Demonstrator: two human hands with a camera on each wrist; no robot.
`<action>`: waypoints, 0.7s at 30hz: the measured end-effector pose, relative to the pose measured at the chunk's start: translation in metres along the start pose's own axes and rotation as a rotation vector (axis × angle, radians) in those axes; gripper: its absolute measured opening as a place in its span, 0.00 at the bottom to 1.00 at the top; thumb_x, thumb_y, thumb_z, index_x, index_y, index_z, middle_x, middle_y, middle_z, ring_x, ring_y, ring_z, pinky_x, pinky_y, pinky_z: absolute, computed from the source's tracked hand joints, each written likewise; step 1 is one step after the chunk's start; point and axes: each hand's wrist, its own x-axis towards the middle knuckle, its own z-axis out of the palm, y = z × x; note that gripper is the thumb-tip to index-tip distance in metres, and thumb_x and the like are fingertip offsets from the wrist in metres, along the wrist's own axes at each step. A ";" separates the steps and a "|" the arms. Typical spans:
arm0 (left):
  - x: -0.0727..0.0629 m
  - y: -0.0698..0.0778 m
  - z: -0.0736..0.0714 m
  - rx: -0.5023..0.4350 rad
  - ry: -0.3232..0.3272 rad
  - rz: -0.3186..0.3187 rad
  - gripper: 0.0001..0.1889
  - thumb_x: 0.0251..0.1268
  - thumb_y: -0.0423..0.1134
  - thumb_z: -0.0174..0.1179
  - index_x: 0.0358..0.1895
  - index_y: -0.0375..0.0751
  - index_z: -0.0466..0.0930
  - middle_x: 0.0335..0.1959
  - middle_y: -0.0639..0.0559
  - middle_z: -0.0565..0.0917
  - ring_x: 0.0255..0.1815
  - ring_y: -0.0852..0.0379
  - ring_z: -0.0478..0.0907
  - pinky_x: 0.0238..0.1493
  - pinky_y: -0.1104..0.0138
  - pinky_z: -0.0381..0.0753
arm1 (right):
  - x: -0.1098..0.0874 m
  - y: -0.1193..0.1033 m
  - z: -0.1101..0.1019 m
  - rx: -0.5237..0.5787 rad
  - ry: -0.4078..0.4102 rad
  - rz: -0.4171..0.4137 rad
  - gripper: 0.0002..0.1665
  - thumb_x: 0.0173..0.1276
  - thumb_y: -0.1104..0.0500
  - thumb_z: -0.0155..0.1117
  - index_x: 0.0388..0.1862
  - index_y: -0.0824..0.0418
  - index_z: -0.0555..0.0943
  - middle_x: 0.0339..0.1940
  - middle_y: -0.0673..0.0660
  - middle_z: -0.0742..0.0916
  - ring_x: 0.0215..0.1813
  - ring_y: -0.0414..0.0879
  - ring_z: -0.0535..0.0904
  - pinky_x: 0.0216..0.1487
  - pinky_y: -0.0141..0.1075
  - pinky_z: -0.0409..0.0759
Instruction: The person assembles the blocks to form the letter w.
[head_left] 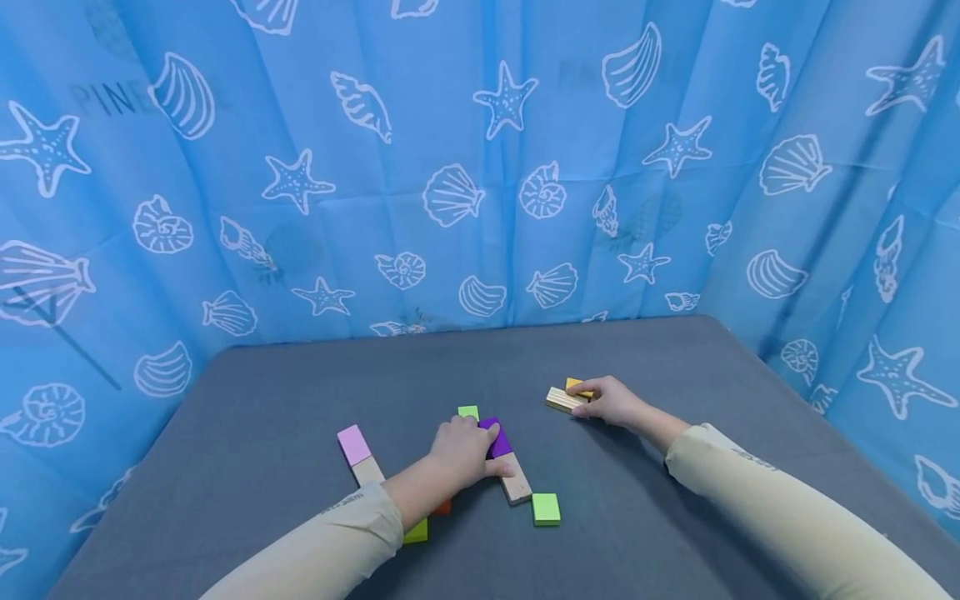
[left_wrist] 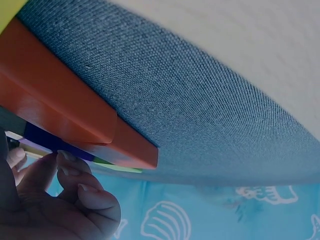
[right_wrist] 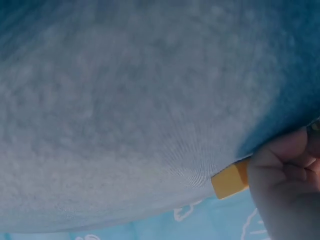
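My left hand (head_left: 461, 450) reaches over the middle of the table, its fingers curled at a purple block (head_left: 497, 437). Its thumb lies at a plain wooden block (head_left: 516, 481) that meets the purple one end to end. In the left wrist view, the fingertips are right at the purple block (left_wrist: 42, 137). A light green block (head_left: 468, 412) shows just beyond this hand. Farther right, my right hand (head_left: 611, 404) pinches a pale striped wooden block (head_left: 564, 400) between thumb and fingers. A yellow-orange block (head_left: 577, 385) lies right behind it, partly hidden by the fingers.
Another light green block (head_left: 546, 509) lies near the plain wooden block's front end. Left of the left arm, a pink block (head_left: 354, 444) adjoins a wooden block (head_left: 368, 471). An orange-red block (head_left: 444, 507) and a yellow-green block (head_left: 416, 532) show partly beneath the forearm. A blue curtain (head_left: 480, 167) hangs behind the grey table (head_left: 300, 400).
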 end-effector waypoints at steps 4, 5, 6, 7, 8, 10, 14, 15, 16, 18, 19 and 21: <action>0.000 0.000 0.000 0.001 0.004 0.000 0.38 0.57 0.69 0.57 0.67 0.52 0.73 0.55 0.42 0.80 0.47 0.48 0.75 0.48 0.57 0.77 | 0.001 0.000 0.000 0.010 -0.021 0.013 0.22 0.65 0.63 0.68 0.56 0.69 0.78 0.45 0.63 0.77 0.31 0.47 0.70 0.28 0.35 0.70; 0.000 0.000 0.001 0.001 0.004 0.000 0.38 0.57 0.69 0.57 0.67 0.52 0.73 0.55 0.42 0.80 0.47 0.48 0.75 0.48 0.57 0.77 | 0.001 0.000 0.000 0.011 -0.026 0.024 0.22 0.64 0.62 0.69 0.55 0.69 0.78 0.45 0.63 0.77 0.32 0.47 0.71 0.29 0.35 0.69; 0.000 0.000 0.001 0.002 0.003 0.000 0.38 0.57 0.69 0.57 0.67 0.52 0.73 0.55 0.42 0.80 0.47 0.48 0.75 0.48 0.57 0.77 | 0.002 0.000 0.000 0.005 -0.034 0.035 0.22 0.64 0.62 0.69 0.55 0.69 0.78 0.46 0.63 0.77 0.33 0.48 0.71 0.29 0.35 0.70; 0.000 0.000 0.001 0.002 0.002 -0.001 0.38 0.57 0.70 0.57 0.67 0.52 0.73 0.55 0.42 0.80 0.47 0.47 0.75 0.48 0.57 0.77 | 0.002 0.000 0.000 -0.002 -0.036 0.046 0.22 0.64 0.62 0.70 0.55 0.70 0.78 0.45 0.63 0.77 0.34 0.48 0.71 0.30 0.35 0.70; 0.000 0.000 0.001 0.004 0.002 -0.001 0.38 0.57 0.70 0.57 0.67 0.52 0.73 0.55 0.42 0.80 0.47 0.47 0.75 0.48 0.57 0.77 | 0.003 0.001 0.001 -0.017 -0.040 0.045 0.23 0.63 0.62 0.70 0.54 0.71 0.78 0.45 0.63 0.77 0.35 0.48 0.71 0.31 0.36 0.70; 0.000 0.000 0.001 0.005 0.000 -0.002 0.38 0.57 0.70 0.56 0.67 0.53 0.73 0.55 0.42 0.80 0.48 0.48 0.75 0.48 0.57 0.77 | 0.004 0.002 0.000 -0.049 -0.041 0.031 0.23 0.63 0.62 0.70 0.52 0.73 0.78 0.45 0.63 0.78 0.38 0.50 0.72 0.34 0.38 0.72; 0.000 0.000 0.001 0.005 0.001 -0.001 0.38 0.58 0.70 0.56 0.68 0.53 0.73 0.55 0.42 0.80 0.48 0.48 0.75 0.48 0.57 0.77 | 0.003 0.003 0.001 -0.071 -0.038 -0.022 0.18 0.61 0.63 0.71 0.46 0.72 0.80 0.40 0.60 0.80 0.39 0.49 0.72 0.39 0.39 0.71; 0.000 0.000 0.001 0.003 0.000 -0.001 0.38 0.58 0.70 0.56 0.68 0.53 0.73 0.55 0.42 0.79 0.48 0.47 0.75 0.49 0.57 0.77 | 0.003 0.003 0.001 -0.066 -0.041 -0.034 0.17 0.61 0.63 0.72 0.45 0.71 0.80 0.39 0.59 0.80 0.38 0.49 0.72 0.39 0.39 0.71; 0.000 0.000 0.001 0.002 -0.003 -0.003 0.38 0.58 0.70 0.56 0.68 0.53 0.73 0.56 0.42 0.79 0.48 0.47 0.75 0.49 0.57 0.77 | 0.002 0.003 0.001 -0.058 -0.045 -0.039 0.16 0.60 0.63 0.72 0.44 0.70 0.80 0.38 0.58 0.80 0.38 0.49 0.72 0.38 0.38 0.70; 0.001 0.001 0.001 0.000 -0.006 -0.006 0.38 0.58 0.70 0.56 0.68 0.53 0.73 0.56 0.42 0.79 0.48 0.47 0.75 0.49 0.57 0.77 | 0.001 0.002 0.002 -0.044 -0.054 -0.042 0.15 0.60 0.63 0.72 0.43 0.68 0.80 0.37 0.57 0.79 0.37 0.48 0.71 0.36 0.37 0.69; 0.001 0.001 0.001 0.004 -0.008 -0.007 0.38 0.58 0.70 0.56 0.68 0.53 0.73 0.56 0.42 0.79 0.48 0.47 0.75 0.49 0.57 0.77 | 0.000 0.000 0.002 -0.032 -0.056 -0.032 0.15 0.60 0.63 0.72 0.44 0.68 0.79 0.36 0.57 0.79 0.36 0.48 0.72 0.35 0.37 0.70; 0.001 0.000 0.001 0.009 -0.010 -0.011 0.38 0.58 0.70 0.56 0.68 0.53 0.73 0.56 0.42 0.79 0.48 0.48 0.75 0.49 0.57 0.77 | -0.002 -0.003 0.001 -0.020 -0.056 -0.003 0.16 0.61 0.63 0.72 0.46 0.67 0.79 0.36 0.58 0.79 0.35 0.47 0.74 0.33 0.37 0.72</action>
